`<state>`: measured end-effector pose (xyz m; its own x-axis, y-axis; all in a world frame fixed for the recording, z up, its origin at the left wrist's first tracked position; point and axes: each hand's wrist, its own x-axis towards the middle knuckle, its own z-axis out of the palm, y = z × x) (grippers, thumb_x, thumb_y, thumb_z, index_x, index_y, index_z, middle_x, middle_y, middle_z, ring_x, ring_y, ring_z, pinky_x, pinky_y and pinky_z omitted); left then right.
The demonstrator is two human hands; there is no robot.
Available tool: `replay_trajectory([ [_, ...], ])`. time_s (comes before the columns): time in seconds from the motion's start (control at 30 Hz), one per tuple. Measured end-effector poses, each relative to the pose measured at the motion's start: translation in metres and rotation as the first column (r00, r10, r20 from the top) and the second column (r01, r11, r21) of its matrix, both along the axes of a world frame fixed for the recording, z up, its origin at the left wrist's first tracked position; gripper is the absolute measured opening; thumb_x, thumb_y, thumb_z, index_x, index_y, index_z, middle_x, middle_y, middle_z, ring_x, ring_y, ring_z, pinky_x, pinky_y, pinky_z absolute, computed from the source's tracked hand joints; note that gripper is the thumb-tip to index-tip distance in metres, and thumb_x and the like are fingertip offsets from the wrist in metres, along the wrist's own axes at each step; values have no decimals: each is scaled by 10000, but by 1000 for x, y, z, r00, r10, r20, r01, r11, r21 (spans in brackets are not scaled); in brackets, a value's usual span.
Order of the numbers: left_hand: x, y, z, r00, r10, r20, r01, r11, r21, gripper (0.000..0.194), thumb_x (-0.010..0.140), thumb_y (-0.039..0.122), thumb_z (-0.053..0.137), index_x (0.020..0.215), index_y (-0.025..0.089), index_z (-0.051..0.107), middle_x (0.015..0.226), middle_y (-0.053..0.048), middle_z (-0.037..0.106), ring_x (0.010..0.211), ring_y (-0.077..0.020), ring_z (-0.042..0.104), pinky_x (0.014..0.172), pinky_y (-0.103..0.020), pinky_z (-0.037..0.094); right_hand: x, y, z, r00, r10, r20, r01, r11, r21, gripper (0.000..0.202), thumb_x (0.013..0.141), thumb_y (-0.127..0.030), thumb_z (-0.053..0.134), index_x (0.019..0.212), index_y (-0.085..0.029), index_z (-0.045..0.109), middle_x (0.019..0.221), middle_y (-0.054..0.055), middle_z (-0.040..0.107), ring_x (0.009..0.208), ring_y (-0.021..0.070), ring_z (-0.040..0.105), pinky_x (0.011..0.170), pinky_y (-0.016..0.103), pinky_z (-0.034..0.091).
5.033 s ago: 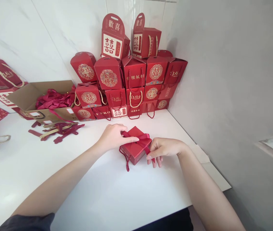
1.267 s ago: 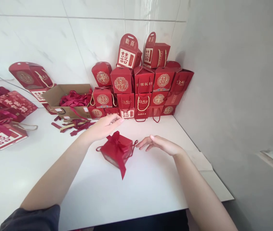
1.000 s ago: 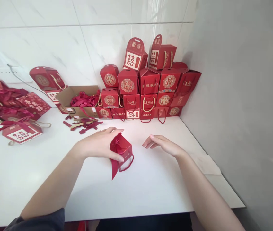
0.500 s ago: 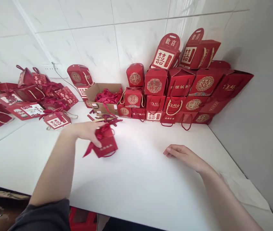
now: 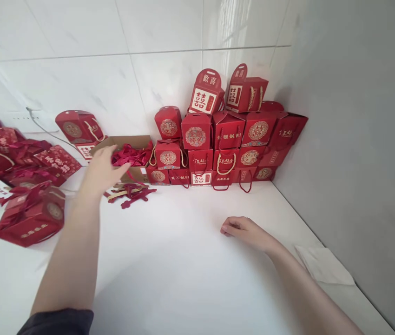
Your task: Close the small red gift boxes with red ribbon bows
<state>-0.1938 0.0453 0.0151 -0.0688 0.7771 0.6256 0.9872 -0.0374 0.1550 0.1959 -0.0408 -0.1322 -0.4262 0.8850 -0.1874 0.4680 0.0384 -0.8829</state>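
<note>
My left hand (image 5: 105, 167) is over the near left side of an open cardboard box (image 5: 114, 140) of dark red ribbons (image 5: 133, 155), fingers apart and nothing between them. Loose red and gold strips (image 5: 136, 194) lie just in front of that box. My right hand (image 5: 241, 229) rests on the white table (image 5: 180, 260), its fingers curled together with nothing visible in them. On the left, beside my left forearm, sits a red gift box (image 5: 39, 218) tied with a ribbon bow.
Stacked red gift boxes (image 5: 197, 132) with cord handles line the tiled wall. More red boxes (image 5: 58, 160) crowd the left side. A white cloth or tissue (image 5: 325, 264) lies near the grey side wall. A cable (image 5: 44, 128) runs from a wall socket.
My left hand has let go of the red box, which now sits at the left, and moved to the ribbon box. The view has turned right. My right hand remains on the table.
</note>
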Motion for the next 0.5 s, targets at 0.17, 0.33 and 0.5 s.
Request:
replay_trajectory([
  [0.17, 84, 54, -31, 994, -86, 67, 91, 993, -72, 837, 748, 546, 652, 1449, 213, 338, 1535, -177, 272, 1342, -411, 374, 1042, -575, 379, -3, 2, -1, 1000, -21, -1, 21, 999, 28, 283, 885, -419, 489, 792, -195, 634, 822, 5, 646, 782, 159, 546, 707, 278, 382],
  [0.33, 126, 82, -59, 989, -2, 145, -3, 999, 39, 861, 726, 488, 648, 1457, 200, 296, 1597, -164, 48, 1346, -467, 326, 1038, -636, 334, -3, 4, 0, 999, -38, 0, 38, 998, 48, 282, 880, -403, 492, 772, -182, 630, 800, 6, 652, 751, 146, 543, 693, 266, 389],
  [0.5, 103, 71, -40, 963, -106, 247, 49, 973, 228, 846, 711, 417, 650, 1428, 147, 291, 1568, -179, 69, 1414, -377, 263, 1122, -491, 331, -1, 3, 1, 996, -52, 73, 44, 993, 107, 285, 892, -401, 478, 765, -187, 617, 794, 10, 662, 720, 145, 554, 639, 258, 389],
])
